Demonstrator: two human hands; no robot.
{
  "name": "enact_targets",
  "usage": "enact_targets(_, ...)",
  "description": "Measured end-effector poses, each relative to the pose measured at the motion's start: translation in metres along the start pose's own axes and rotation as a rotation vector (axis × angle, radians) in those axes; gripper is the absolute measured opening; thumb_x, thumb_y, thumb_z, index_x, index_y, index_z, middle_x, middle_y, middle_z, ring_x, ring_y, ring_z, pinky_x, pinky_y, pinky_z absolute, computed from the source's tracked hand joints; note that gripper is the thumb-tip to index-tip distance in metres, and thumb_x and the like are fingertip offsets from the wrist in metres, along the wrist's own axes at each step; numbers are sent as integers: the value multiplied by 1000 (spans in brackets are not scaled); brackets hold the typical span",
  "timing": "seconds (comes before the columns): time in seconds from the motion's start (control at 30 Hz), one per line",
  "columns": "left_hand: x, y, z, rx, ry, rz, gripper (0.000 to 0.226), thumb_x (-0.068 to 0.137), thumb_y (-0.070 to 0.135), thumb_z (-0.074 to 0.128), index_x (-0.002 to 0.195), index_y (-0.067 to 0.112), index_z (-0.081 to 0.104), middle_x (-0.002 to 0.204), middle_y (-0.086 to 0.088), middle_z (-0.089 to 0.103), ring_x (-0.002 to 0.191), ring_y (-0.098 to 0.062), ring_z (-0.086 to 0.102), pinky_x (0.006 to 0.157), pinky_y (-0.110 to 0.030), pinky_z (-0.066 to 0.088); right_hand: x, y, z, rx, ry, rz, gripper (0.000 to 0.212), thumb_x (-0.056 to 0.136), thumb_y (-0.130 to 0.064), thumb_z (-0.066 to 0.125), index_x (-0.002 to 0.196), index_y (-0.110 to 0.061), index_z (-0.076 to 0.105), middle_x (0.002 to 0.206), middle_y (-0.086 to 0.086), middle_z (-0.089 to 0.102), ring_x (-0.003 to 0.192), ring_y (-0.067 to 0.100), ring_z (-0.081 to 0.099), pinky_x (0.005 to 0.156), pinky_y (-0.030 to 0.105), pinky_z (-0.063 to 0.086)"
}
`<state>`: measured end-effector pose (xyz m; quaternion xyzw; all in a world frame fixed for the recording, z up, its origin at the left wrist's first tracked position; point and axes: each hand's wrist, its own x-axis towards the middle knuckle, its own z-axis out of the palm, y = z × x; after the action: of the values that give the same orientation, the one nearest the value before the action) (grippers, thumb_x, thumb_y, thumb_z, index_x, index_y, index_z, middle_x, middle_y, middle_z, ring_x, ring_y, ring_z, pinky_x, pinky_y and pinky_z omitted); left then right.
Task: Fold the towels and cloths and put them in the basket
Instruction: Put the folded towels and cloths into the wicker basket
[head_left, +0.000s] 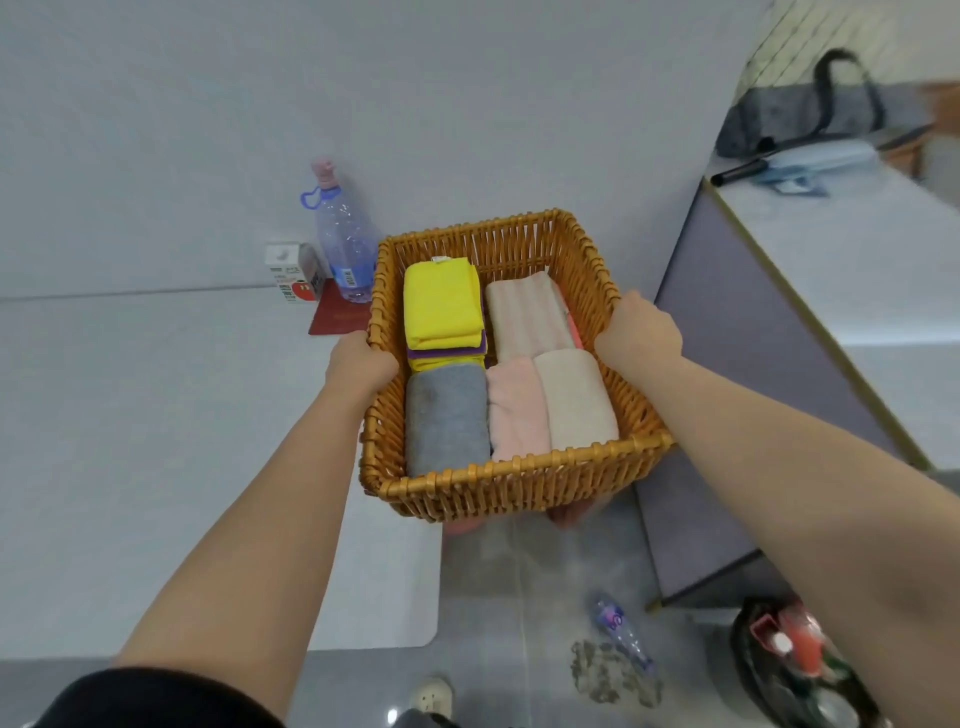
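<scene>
A brown wicker basket (498, 483) is held at the right end of the white table (156, 415), partly out over the floor. My left hand (358, 361) grips its left rim and my right hand (636, 332) grips its right rim. Inside lie folded cloths: a yellow cloth (441, 306) on purple ones at the back left, a striped beige towel (524, 317) at the back right, a grey towel (447, 415), a pink towel (514, 408) and a cream towel (574, 400) along the front.
A clear water bottle (345, 244), a small carton (293, 273) and a red booklet (337, 314) stand on the table by the wall. A grey cabinet (727, 389) with a bag (810, 114) is on the right. On the floor lie a bottle (621, 631) and a bin (800, 670).
</scene>
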<state>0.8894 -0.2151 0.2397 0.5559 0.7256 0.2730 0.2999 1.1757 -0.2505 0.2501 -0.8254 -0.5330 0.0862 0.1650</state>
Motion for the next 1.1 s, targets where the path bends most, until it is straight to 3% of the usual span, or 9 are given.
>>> enact_targets(0.37, -84, 58, 63, -47, 109, -141, 23, 73, -7, 54, 58, 8, 44, 64, -9, 48, 68, -28, 52, 64, -34, 42, 33, 78, -55, -35, -53, -196, 16, 87, -12, 47, 100, -3, 47, 85, 10, 51, 84, 33, 57, 64, 34, 43)
enact_targets(0.53, -83, 87, 56, -18, 128, -121, 5, 72, -1, 56, 74, 3, 57, 85, -19, 61, 85, -37, 60, 76, -40, 52, 53, 82, -72, 6, -50, -215, 8, 84, -10, 48, 89, -6, 44, 74, 7, 49, 72, 29, 52, 59, 33, 41)
enact_targets(0.6, -82, 100, 53, -21, 140, -125, 21, 70, 0, 58, 91, -2, 61, 96, -22, 62, 91, -39, 60, 81, -43, 53, 61, 83, -83, 13, -33, -234, 5, 83, -9, 48, 82, -6, 44, 70, 5, 47, 69, 28, 52, 55, 31, 39)
enact_targets(0.7, -88, 124, 51, -25, 165, -105, 24, 72, -2, 58, 96, -4, 62, 101, -25, 62, 95, -40, 60, 82, -43, 52, 74, 87, -104, 13, -19, -271, 19, 83, -8, 48, 66, -10, 39, 71, 6, 49, 68, 27, 51, 51, 28, 36)
enact_targets(0.87, -102, 180, 66, -52, 207, -122, 34, 72, -4, 55, 105, -12, 58, 100, -29, 60, 98, -43, 59, 75, -41, 51, 97, 114, -147, 31, 18, -347, 3, 86, -9, 47, 83, -8, 47, 80, 6, 50, 74, 27, 50, 63, 31, 42)
enact_targets(0.97, -119, 221, 89, -90, 222, -124, 15, 73, -7, 54, 87, -6, 58, 80, -21, 55, 94, -42, 61, 72, -39, 51, 118, 146, -174, 21, 19, -382, 4, 86, -9, 47, 89, -8, 48, 83, 8, 52, 76, 27, 51, 65, 31, 42)
enact_targets(1.03, -128, 244, 108, -103, 221, -129, 11, 71, -7, 55, 82, -5, 58, 84, -21, 58, 88, -38, 63, 75, -42, 54, 132, 169, -191, 7, 20, -400, 5, 85, -11, 47, 89, -8, 49, 87, 10, 56, 78, 28, 53, 66, 32, 44)
enact_targets(1.1, -134, 264, 128, -128, 223, -131, 23, 69, -7, 57, 91, -8, 61, 93, -24, 62, 83, -34, 63, 77, -44, 55, 143, 192, -207, -12, 20, -403, 5, 86, -11, 47, 89, -7, 49, 87, 9, 57, 77, 27, 52, 66, 32, 44)
